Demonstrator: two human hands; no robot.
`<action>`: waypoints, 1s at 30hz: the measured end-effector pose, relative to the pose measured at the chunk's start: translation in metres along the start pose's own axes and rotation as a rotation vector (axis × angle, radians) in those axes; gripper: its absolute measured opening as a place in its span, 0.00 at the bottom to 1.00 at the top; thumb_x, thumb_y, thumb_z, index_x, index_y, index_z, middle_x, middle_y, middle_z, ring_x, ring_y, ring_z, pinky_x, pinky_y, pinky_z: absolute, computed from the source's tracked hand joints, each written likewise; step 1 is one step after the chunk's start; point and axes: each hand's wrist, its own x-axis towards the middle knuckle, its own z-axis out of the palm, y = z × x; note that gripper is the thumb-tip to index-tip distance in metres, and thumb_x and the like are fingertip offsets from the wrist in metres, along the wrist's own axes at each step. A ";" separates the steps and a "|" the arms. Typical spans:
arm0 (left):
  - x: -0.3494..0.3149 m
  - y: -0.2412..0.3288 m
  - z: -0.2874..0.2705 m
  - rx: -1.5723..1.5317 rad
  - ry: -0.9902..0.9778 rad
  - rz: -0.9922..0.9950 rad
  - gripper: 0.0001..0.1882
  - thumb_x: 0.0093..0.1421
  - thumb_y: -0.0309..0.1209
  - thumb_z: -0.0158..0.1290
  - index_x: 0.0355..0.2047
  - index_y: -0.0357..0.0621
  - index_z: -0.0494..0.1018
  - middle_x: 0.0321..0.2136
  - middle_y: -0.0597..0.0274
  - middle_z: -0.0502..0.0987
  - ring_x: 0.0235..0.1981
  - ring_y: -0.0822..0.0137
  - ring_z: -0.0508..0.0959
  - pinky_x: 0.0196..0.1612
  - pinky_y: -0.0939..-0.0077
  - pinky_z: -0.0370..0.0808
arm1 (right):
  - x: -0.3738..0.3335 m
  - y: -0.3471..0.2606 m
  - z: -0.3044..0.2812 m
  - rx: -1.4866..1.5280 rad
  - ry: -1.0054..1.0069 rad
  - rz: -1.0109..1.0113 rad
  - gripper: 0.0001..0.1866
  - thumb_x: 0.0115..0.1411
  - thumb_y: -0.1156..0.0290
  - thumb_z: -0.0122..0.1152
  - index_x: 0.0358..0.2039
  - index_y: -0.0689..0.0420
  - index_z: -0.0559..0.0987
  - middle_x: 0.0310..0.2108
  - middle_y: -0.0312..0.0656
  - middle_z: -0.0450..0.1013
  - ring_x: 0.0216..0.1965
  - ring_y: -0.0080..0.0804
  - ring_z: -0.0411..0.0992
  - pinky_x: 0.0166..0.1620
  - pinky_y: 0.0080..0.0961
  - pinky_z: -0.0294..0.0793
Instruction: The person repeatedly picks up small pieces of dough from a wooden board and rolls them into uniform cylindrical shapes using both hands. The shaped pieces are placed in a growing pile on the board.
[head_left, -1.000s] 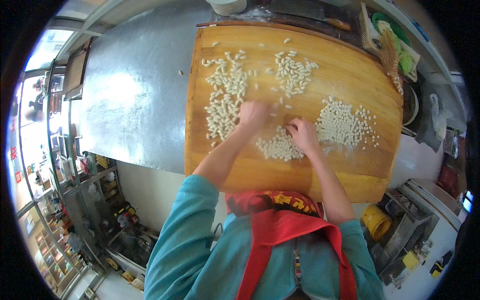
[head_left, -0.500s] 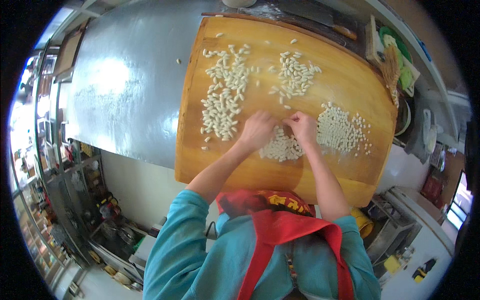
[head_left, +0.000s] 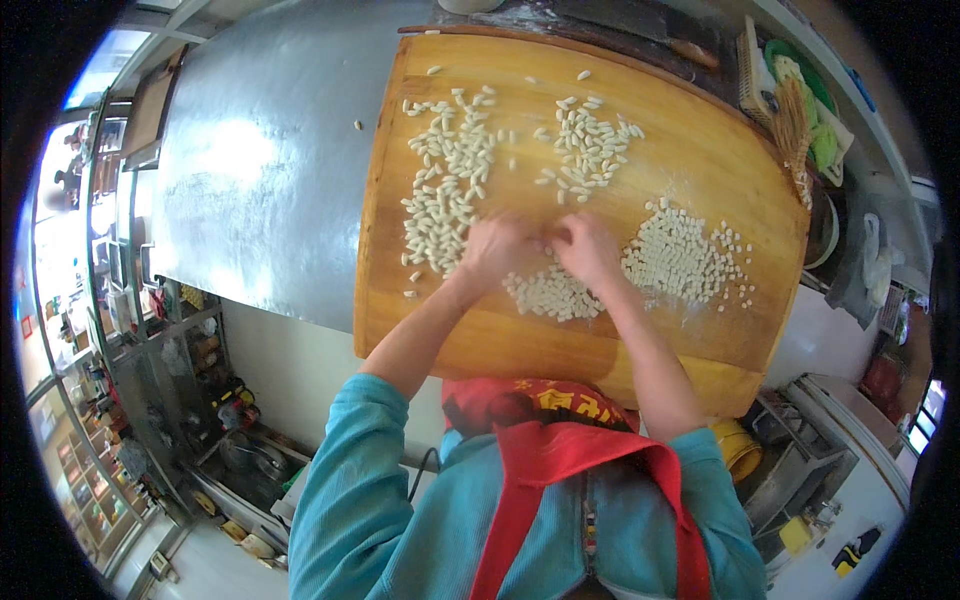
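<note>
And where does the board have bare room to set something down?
Bare wooden board shows between the far-middle elongated pieces and its right edge, and along the near side below the right cube pile. It's crowded around the left hand and right hand.

Bare forearms angle inward, left hand and right hand close together, backs upward

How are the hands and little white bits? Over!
Left hand, right hand close together, grip unclear. Small white pieces piled on wooden board. Long white pieces beside left hand.
</note>
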 end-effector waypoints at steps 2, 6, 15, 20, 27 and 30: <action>0.007 -0.001 0.001 0.063 -0.035 -0.100 0.11 0.48 0.39 0.60 0.28 0.47 0.77 0.30 0.62 0.76 0.34 0.58 0.76 0.37 0.64 0.74 | -0.006 -0.005 0.006 -0.203 -0.084 0.002 0.11 0.50 0.68 0.63 0.30 0.63 0.76 0.32 0.52 0.74 0.38 0.46 0.74 0.42 0.41 0.73; 0.019 -0.001 0.004 0.155 -0.075 -0.215 0.16 0.50 0.44 0.60 0.26 0.45 0.75 0.30 0.59 0.77 0.30 0.56 0.77 0.33 0.63 0.73 | -0.004 0.004 0.019 -0.031 0.026 0.143 0.10 0.51 0.70 0.61 0.33 0.61 0.78 0.29 0.53 0.75 0.35 0.48 0.75 0.40 0.41 0.73; 0.019 -0.014 -0.005 0.103 -0.244 -0.058 0.11 0.60 0.36 0.50 0.36 0.43 0.74 0.37 0.54 0.78 0.33 0.55 0.79 0.33 0.60 0.75 | -0.016 0.040 0.012 0.071 0.022 0.031 0.09 0.52 0.67 0.62 0.32 0.57 0.82 0.29 0.49 0.77 0.31 0.45 0.75 0.36 0.37 0.74; -0.030 -0.024 -0.020 0.031 -0.344 0.347 0.11 0.56 0.30 0.51 0.39 0.47 0.74 0.37 0.59 0.75 0.43 0.57 0.74 0.40 0.63 0.75 | -0.008 0.038 -0.004 0.180 -0.035 0.215 0.11 0.49 0.61 0.68 0.28 0.53 0.83 0.23 0.44 0.77 0.24 0.40 0.75 0.30 0.33 0.72; -0.016 -0.006 0.009 -0.089 -0.316 -0.006 0.10 0.54 0.28 0.53 0.38 0.47 0.74 0.36 0.58 0.72 0.37 0.55 0.75 0.38 0.64 0.75 | 0.009 0.034 -0.011 -0.048 0.088 0.347 0.20 0.47 0.49 0.68 0.22 0.55 0.80 0.19 0.45 0.75 0.21 0.42 0.74 0.26 0.37 0.70; -0.009 0.004 0.008 -0.060 -0.169 0.092 0.08 0.54 0.29 0.52 0.36 0.46 0.73 0.35 0.58 0.72 0.35 0.54 0.76 0.36 0.64 0.76 | 0.019 0.035 -0.012 -0.042 0.094 0.376 0.20 0.53 0.50 0.63 0.24 0.57 0.80 0.20 0.48 0.74 0.21 0.46 0.73 0.27 0.39 0.69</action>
